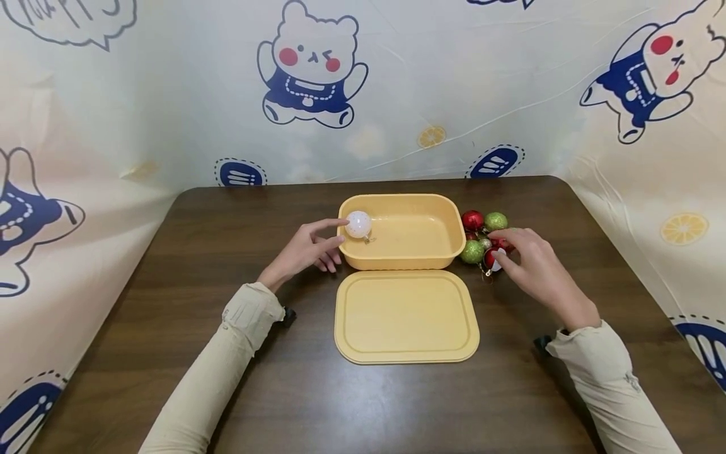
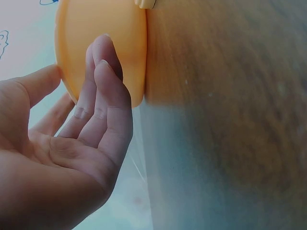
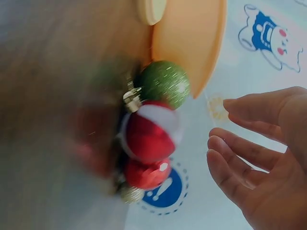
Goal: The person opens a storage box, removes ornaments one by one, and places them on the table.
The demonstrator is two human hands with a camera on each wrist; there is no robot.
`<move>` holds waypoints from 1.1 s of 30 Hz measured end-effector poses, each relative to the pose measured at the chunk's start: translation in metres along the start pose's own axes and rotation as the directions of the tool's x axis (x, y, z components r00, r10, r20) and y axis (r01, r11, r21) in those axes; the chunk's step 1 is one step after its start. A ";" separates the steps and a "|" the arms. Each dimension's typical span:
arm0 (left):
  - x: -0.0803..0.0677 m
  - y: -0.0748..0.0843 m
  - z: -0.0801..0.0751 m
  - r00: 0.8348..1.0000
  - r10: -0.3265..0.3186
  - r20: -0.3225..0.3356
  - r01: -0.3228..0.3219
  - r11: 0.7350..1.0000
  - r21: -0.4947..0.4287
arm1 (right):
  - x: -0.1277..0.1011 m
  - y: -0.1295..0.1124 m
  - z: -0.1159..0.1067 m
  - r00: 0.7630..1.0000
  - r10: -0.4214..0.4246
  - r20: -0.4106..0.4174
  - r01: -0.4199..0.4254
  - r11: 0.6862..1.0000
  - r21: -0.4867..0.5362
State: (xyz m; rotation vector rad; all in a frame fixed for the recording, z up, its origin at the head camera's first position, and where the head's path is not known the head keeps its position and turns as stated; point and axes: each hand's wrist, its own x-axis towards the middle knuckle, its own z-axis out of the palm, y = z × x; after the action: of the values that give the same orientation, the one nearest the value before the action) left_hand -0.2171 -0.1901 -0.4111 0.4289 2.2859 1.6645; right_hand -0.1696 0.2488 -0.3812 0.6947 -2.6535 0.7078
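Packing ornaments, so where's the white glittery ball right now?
In the head view, the white glittery ball sits in the yellow plastic tub's left end, beside the left hand's fingertips.

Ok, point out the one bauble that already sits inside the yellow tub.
It is the white bauble, in the tub's left end by the left hand's fingertip. The red and green baubles all lie outside, on the table right of the tub.

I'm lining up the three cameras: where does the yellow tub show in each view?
Head: yellow tub at table centre, behind its lid.
Left wrist: top left, its rounded corner just beyond the left hand.
Right wrist: top centre, its edge above the green ball.
Shared landmark: the tub itself, against the brown table.
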 end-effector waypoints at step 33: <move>-0.001 0.000 -0.002 1.000 -0.027 -0.007 0.027 1.000 -0.006 | 0.110 -0.085 0.068 0.969 -0.129 0.211 0.100 0.985 0.144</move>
State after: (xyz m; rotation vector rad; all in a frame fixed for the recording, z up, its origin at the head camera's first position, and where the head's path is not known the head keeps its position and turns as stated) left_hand -0.2172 -0.1928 -0.4106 0.3898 2.2806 1.6623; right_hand -0.2280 0.1072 -0.3609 1.0084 -2.7530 0.8234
